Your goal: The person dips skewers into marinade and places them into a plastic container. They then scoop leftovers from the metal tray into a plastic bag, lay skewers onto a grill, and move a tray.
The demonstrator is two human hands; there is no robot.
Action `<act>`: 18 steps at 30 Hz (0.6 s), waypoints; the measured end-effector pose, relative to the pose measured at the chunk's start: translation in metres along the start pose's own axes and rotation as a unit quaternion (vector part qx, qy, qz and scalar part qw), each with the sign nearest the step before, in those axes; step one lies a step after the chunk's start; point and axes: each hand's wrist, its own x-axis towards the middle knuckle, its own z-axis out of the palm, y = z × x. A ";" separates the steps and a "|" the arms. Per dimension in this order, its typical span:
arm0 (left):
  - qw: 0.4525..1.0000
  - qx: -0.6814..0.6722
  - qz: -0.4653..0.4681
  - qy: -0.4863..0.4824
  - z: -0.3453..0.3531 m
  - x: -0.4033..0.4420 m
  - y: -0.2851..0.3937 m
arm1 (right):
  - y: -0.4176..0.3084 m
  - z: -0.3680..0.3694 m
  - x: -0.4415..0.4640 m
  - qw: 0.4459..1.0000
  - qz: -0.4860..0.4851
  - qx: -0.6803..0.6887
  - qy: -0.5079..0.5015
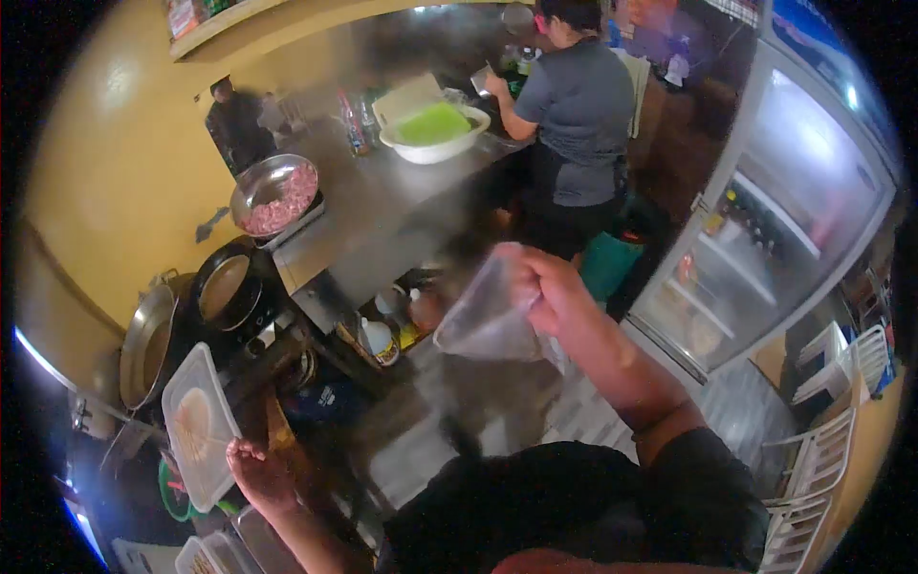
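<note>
My right hand (541, 292) is raised in front of me, its fingers closed on a clear plastic bag (488, 311) that hangs down and to the left. Lower on the left, my left hand (256, 471) has its fingers curled at the edge of a translucent rectangular plastic lid (203, 430). The lid is tilted up, and a pale brownish patch shows on or through it. Below that hand are more plastic containers (215, 553), partly cut off by the frame.
A steel bowl of raw meat (279, 199) sits on the steel counter (382, 206). Beyond it stands a white basin (435, 148) with something green inside. Pans (228, 287) are on the left. A co-worker (585, 115) stands at the counter; a glass-door fridge (755, 230) is at right.
</note>
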 end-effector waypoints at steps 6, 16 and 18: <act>0.974 0.092 0.140 0.153 0.066 0.077 -0.042 | -0.006 0.009 0.142 0.996 -0.059 -0.046 -0.040; 0.998 -0.020 0.013 0.059 0.068 0.195 -0.056 | -0.033 0.121 0.395 0.994 -0.028 0.092 -0.053; 0.999 -0.014 0.021 0.046 0.075 0.205 -0.065 | -0.026 0.134 0.458 0.991 -0.052 0.082 -0.095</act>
